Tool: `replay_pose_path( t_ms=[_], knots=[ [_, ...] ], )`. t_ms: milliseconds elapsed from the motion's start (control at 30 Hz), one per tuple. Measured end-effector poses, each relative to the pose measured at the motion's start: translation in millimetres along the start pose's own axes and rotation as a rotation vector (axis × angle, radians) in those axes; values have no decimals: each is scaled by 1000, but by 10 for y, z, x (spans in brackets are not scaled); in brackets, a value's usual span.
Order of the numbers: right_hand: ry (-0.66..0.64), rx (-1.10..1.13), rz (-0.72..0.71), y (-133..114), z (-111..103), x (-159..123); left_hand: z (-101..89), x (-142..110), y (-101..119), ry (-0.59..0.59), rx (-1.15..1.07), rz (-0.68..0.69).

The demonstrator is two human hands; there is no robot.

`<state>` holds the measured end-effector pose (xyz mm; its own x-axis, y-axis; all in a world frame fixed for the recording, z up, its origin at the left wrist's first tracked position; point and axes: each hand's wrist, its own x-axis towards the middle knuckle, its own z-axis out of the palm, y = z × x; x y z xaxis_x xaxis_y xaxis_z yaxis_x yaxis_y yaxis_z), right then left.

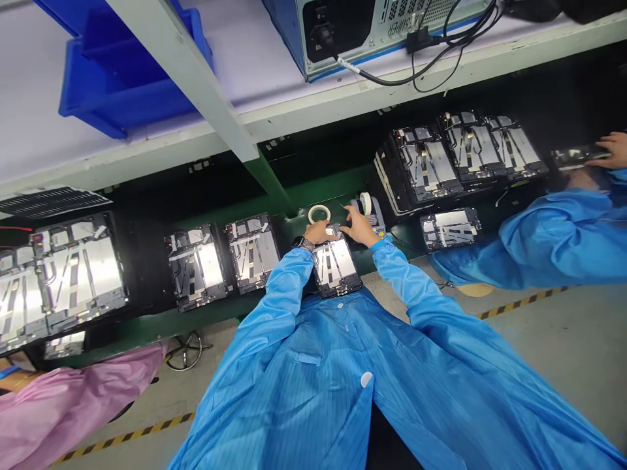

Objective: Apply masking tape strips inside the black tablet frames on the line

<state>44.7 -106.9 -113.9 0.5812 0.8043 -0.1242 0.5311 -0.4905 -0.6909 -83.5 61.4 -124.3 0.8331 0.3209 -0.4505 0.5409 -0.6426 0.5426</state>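
Observation:
An opened tablet (336,266) with silver panels and dark strips lies in front of me, at the bench edge against my blue smock. My left hand (317,232), with a watch at the wrist, grips its upper left edge, the fingers closed over it. My right hand (360,227) is at the upper right corner, its thumb and forefinger curled together. A thin sliver shows at those fingertips, too small to name. Just beyond my hands lie a cream ring of tape (319,207) and a grey tape dispenser (377,219) with a white roll (365,203).
Similar units (252,253) lie to the left, with a stack (426,166) at the back right. A green post (274,179) rises behind the bench, under a shelf with a computer case (343,39) and blue bin (127,85). Co-workers' sleeves, pink (83,398) and blue (563,235), flank me.

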Motion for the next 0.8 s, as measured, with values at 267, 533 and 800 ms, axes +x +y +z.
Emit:
replay_pose_path(
  t_ms=[267,533,800],
  knots=[
    [101,62,-39,-130,251,-351,-54,-623,-316,528,-409,72],
    [17,78,-277,-635,779,-448,812,-1298,-411,709,-827,-325],
    [-211,7,-409,-683,827,-240,919,-1036,-565,662,-1046,-291]
  ],
)
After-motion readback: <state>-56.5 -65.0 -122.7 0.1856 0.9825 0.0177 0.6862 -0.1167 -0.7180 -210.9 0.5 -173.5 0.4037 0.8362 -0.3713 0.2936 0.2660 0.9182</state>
